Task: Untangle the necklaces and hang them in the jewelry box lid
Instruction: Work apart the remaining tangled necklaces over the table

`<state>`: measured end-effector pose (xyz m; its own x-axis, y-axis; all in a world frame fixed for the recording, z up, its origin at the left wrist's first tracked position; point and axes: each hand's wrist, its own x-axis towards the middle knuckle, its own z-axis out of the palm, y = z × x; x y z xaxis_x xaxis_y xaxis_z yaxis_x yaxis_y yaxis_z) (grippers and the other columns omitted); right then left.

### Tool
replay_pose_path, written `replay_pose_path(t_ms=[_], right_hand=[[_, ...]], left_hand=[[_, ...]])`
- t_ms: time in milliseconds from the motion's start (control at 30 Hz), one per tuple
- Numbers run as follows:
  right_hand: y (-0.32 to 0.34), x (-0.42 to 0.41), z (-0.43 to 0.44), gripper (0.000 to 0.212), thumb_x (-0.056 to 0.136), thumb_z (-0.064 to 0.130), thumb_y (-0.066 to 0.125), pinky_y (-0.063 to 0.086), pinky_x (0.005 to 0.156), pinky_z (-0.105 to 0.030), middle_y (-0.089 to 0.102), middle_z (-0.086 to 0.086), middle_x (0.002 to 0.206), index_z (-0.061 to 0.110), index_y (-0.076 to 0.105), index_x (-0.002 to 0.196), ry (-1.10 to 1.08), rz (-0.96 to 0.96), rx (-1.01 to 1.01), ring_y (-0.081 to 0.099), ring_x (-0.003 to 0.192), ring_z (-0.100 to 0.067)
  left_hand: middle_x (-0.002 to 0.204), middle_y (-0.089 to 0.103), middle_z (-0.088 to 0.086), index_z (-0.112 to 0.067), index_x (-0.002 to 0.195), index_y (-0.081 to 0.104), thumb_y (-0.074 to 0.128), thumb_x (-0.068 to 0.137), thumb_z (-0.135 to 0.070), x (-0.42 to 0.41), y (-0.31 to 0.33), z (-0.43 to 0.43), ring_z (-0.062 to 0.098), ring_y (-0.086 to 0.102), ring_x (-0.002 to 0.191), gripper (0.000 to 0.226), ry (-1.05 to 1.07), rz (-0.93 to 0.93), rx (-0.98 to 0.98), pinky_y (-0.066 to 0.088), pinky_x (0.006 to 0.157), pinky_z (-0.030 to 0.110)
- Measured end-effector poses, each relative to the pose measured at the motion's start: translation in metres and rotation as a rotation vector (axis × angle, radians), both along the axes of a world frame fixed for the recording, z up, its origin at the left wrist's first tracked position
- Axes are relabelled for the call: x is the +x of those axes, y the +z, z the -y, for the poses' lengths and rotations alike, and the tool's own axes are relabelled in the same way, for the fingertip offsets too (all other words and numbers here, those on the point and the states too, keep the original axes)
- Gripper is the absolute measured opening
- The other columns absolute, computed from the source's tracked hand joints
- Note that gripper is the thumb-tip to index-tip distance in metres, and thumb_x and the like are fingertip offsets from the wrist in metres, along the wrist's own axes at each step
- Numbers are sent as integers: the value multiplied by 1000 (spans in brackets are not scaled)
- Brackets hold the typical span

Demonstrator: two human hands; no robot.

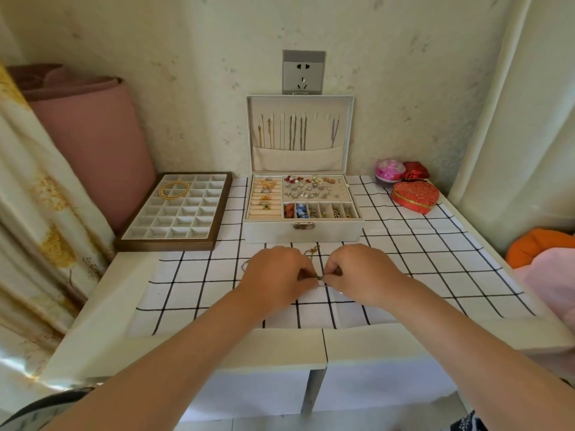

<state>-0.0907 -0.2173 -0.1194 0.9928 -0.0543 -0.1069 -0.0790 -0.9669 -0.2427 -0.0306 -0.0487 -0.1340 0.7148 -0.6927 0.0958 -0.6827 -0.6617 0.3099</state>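
Observation:
A white jewelry box (303, 227) stands open at the back of the table, its lid (300, 102) upright with several chains (292, 132) hanging inside. In front of the box, a thin gold tangled necklace (313, 251) lies on the checked cloth, mostly hidden under my hands. My left hand (275, 275) and my right hand (361, 270) meet fingertip to fingertip, both pinching a small knot of the chain between them.
A brown compartment tray (174, 241) with a gold coil (174, 189) sits left of the box. A red heart-shaped box (415, 195) and two small round boxes (390, 172) are at the back right. A pink roll leans at the left wall, curtain beside it.

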Motion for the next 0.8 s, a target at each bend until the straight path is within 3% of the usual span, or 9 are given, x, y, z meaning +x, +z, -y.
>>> replay_pose_path(t_ms=[200,300,400,567,667,800], right_hand=[[-8,0,9,17,95,28,53,54,71,-34,70,8,83,26,69,91,-85,-5,120,64,77,-14],[-9,0,16,16,95,27,51,41,59,-28,67,11,81,26,65,87,-126,9,140,58,69,-10],[-9,-1,18,13,96,29,51,38,62,-29,59,11,89,27,62,89,-149,43,84,58,78,-15],[-11,-1,12,14,95,31,55,47,68,-31,63,5,95,23,66,94,-132,42,56,61,82,-17],[-10,0,13,11,94,32,55,46,69,-31,64,7,92,25,65,95,-137,32,63,61,83,-16],[-12,0,14,10,94,31,58,42,69,-30,60,10,96,28,64,101,-122,71,47,58,85,-14]], left_hand=[[99,70,-12,-37,108,74,58,95,-42,1,5,15,12,59,97,21,-3,83,144,50,85,32],[97,70,-13,-34,100,74,57,92,-35,1,5,17,10,61,92,18,56,-16,150,53,84,32],[94,69,-10,-31,95,71,58,88,-33,1,5,16,12,62,89,15,93,-93,193,53,80,30],[90,66,-12,-32,93,67,59,88,-40,4,4,15,11,60,89,13,115,-163,179,47,77,28],[90,68,-13,-32,97,70,58,92,-49,2,4,18,9,61,87,21,126,-92,134,48,76,28],[91,70,-11,-34,98,74,61,91,-46,1,9,22,9,62,87,19,110,-35,140,49,77,27]])
